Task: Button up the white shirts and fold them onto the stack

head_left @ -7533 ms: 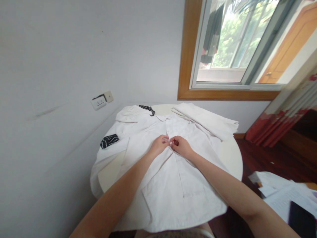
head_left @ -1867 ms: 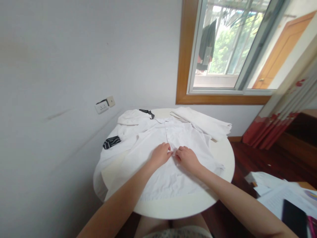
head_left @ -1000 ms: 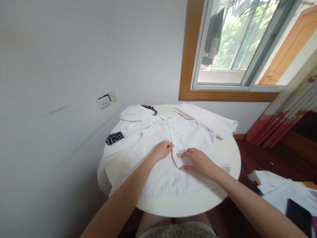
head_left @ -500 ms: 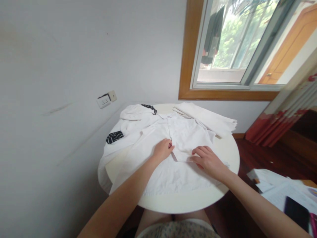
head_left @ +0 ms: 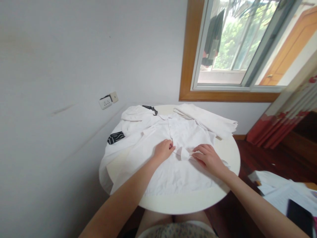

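Observation:
A white shirt (head_left: 160, 175) lies spread over a round cream table (head_left: 173, 205), its button front running away from me. My left hand (head_left: 164, 149) is closed, thumb and fingers pinching the shirt's front edge near the middle. To its right, my right hand (head_left: 206, 158) has curled fingers gripping the cloth. Between the two hands a corner of the front panel is lifted and folded over. What lies under my right palm is hidden.
White clothing with black patterned patches (head_left: 116, 137) lies at the table's left. A folded white cloth (head_left: 205, 117) rests at the back right. Wall sockets (head_left: 105, 102) sit left, beneath a plain wall. Papers (head_left: 284, 190) and a dark phone (head_left: 300, 216) are at lower right.
The front panel's lower corner, flat half a second ago, is now raised and folded over between my hands. My right hand has shifted slightly; my left hand stays in place.

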Demonstrator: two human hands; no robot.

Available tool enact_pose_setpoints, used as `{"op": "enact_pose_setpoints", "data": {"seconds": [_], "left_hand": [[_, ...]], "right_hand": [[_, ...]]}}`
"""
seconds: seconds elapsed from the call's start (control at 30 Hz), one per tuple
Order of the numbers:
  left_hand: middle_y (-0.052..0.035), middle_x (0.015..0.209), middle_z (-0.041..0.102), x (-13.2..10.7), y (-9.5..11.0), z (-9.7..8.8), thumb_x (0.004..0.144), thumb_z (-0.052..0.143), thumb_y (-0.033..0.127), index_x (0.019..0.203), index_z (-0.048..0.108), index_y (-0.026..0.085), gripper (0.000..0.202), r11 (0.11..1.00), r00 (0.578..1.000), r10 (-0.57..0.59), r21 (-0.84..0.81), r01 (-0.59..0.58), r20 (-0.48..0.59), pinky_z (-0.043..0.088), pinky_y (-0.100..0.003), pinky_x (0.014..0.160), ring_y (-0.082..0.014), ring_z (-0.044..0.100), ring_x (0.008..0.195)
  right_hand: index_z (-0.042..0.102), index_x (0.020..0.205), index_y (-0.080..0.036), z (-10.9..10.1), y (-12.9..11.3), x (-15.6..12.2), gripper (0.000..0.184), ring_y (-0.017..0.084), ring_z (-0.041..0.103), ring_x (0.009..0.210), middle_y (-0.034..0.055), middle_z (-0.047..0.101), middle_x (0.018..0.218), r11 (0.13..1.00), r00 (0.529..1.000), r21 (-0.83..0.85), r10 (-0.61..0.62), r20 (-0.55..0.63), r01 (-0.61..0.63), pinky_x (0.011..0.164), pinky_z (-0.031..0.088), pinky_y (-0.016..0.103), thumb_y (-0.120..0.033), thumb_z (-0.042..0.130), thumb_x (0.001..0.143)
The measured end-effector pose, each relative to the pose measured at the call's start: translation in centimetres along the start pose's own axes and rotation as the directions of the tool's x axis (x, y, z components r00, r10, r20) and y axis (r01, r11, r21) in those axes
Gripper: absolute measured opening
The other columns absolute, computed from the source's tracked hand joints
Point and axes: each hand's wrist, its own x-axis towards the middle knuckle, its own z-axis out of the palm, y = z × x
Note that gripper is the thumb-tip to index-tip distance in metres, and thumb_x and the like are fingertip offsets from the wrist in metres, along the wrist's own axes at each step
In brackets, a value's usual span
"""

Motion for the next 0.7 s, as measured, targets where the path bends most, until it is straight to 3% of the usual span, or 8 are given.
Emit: {"op": "enact_pose_setpoints", "data": {"seconds": [0.13,0.27,0.37,0.53,0.7], "left_hand": [[-0.0010,0.086,0.061,0.0,0.0,0.0,0.085,0.052,0.035,0.081,0.059,0.021,0.016,1.000,1.000,0.003,-0.023,-0.003,-0.001,0.038,-0.024,0.066,-0.0139,0.057,0.079],[-0.0009,0.085,0.061,0.1,0.0,-0.1,0.084,0.053,0.034,0.081,0.060,0.020,0.016,0.999,1.000,-0.004,-0.039,0.005,0.010,0.037,-0.024,0.065,-0.0135,0.057,0.077],[-0.0017,0.085,0.062,0.3,0.0,-0.3,0.085,0.052,0.033,0.080,0.061,0.020,0.017,0.999,1.000,-0.014,-0.045,0.015,0.022,0.036,-0.024,0.065,-0.0139,0.056,0.077],[-0.0029,0.082,0.062,0.6,-0.2,-0.4,0.086,0.047,0.031,0.075,0.063,0.019,0.023,0.997,1.000,-0.011,-0.071,0.013,0.028,0.037,-0.024,0.066,-0.0145,0.056,0.076],[-0.0031,0.082,0.063,0.8,-0.5,-0.4,0.084,0.048,0.027,0.076,0.065,0.017,0.021,0.991,1.000,-0.010,-0.131,0.012,0.010,0.038,-0.023,0.068,-0.0141,0.056,0.076]], "right_hand": [[0.066,0.098,-0.021,-2.2,-0.8,-0.3,0.028,0.019,0.055,0.098,0.0083,0.065,0.101,0.952,1.000,0.305,0.004,0.016,-0.009,0.087,0.043,0.034,-0.028,0.038,0.096],[0.065,0.085,-0.018,-3.3,-1.9,-0.8,0.035,0.017,0.058,0.087,0.0075,0.065,0.090,0.876,0.955,0.482,-0.144,0.258,0.002,0.081,0.045,0.030,-0.034,0.037,0.097],[0.065,0.077,-0.017,-3.0,-2.4,-0.6,0.039,0.016,0.058,0.080,0.0065,0.065,0.083,0.882,0.924,0.471,-0.171,0.341,-0.011,0.076,0.044,0.028,-0.039,0.040,0.096],[0.068,0.087,-0.018,-1.4,-2.3,3.0,0.026,0.016,0.059,0.079,0.0051,0.066,0.084,0.945,0.964,0.312,0.014,0.264,-0.099,0.074,0.042,0.026,-0.031,0.046,0.093],[0.069,0.086,-0.017,1.9,-1.9,7.9,0.016,0.015,0.059,0.078,0.0058,0.065,0.083,0.971,0.971,0.176,0.125,0.205,-0.162,0.071,0.039,0.023,-0.020,0.054,0.086]]}}
